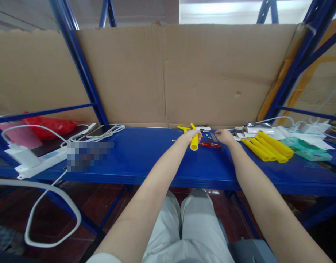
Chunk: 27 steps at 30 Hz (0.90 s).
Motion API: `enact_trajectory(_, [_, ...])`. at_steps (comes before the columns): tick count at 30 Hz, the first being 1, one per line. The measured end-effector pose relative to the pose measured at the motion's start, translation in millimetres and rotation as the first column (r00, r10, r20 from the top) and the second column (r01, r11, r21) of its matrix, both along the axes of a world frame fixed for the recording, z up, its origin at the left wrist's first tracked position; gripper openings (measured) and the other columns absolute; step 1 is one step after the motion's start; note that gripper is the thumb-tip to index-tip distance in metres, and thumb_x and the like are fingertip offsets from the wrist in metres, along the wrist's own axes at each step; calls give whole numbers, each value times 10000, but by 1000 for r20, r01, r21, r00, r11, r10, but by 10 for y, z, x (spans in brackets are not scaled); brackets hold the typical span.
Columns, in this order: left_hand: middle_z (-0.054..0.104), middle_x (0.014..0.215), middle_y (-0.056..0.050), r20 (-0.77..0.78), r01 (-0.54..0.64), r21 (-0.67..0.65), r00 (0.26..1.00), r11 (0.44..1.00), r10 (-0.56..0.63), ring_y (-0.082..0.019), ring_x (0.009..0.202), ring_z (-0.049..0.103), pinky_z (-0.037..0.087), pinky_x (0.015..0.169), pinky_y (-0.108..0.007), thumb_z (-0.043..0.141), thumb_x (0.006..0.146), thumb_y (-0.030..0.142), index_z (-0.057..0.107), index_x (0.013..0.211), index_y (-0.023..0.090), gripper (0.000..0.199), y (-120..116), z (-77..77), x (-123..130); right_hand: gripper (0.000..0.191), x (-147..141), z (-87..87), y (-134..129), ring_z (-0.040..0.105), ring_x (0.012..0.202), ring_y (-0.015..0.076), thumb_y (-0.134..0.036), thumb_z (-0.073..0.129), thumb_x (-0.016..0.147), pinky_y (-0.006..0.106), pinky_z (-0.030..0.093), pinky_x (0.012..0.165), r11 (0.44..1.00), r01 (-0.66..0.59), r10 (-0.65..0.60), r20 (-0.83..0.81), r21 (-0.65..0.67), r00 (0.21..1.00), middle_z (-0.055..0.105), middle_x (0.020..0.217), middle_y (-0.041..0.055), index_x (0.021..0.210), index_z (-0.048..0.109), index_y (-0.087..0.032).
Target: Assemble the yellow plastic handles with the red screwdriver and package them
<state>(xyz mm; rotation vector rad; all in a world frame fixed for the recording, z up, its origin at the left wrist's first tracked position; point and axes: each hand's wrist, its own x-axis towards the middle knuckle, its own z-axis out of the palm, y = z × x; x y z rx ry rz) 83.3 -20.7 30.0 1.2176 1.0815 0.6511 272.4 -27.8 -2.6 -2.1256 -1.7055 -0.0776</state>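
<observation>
My left hand [189, 136] is closed round a yellow plastic tube [194, 143], its round open end tilted toward me. Just beyond that hand lies another slim yellow piece [182, 128], partly hidden by it. My right hand [224, 136] is low over the blue shelf, fingers curled and tips brought together beside small metal parts [208, 136]; what they pinch, if anything, is too small to make out. Between my hands a red-handled tool [210, 145] lies flat. Several more yellow tubes [269, 147] lie side by side to the right of my right forearm.
A green plastic bag [307, 148] and white papers and cables lie at right. On the left are a white power strip [44, 162], coiled white cable [113, 129] and a red bag [53, 126]. Cardboard [197, 73] and blue posts [82, 69] stand behind the shelf [146, 160].
</observation>
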Motion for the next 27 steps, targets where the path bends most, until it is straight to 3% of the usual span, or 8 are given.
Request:
enact_trajectory(8, [447,454,41,6,-90,-34,996,995,91,-70,339,385,338,365,-173,441,847,68,528,855,106,95,102,-100,51,378,-133,41,-50,625,1073,251,-231,489,831,326,478,876,999,-12,12,14,-31,1000,692,1137,105,1148,695,-222])
enact_trajectory(14, [442,466,53,43,-100,-37,994,994,101,-59,341,389,343,369,-153,436,877,90,533,935,100,113,146,-31,-106,361,-196,65,-80,618,1089,259,-222,502,834,343,470,890,998,-42,41,-17,-52,999,695,1137,102,1136,702,-229])
enact_trajectory(18, [467,483,45,93,-114,-5,989,994,113,-69,356,415,381,388,-168,474,877,125,568,1035,81,190,168,100,-372,349,-270,49,-29,621,1078,225,-255,515,838,317,452,929,985,-169,168,-34,-34,985,700,1143,63,1131,704,-239])
enact_trajectory(22, [557,554,10,71,-206,72,977,976,201,-70,399,476,400,402,-161,508,873,145,601,1063,90,219,168,206,-791,361,-391,26,49,592,1134,208,-284,507,840,297,412,994,930,-349,343,-67,-118,937,679,1201,30,1138,706,-244])
enact_trajectory(27, [615,641,-20,87,-418,168,908,893,409,-81,425,517,412,403,-177,496,874,111,597,1086,78,237,106,153,-1318,395,-513,-3,167,531,1226,271,-319,459,858,423,353,1062,891,-388,394,-25,-237,919,637,1273,29,1176,687,-266])
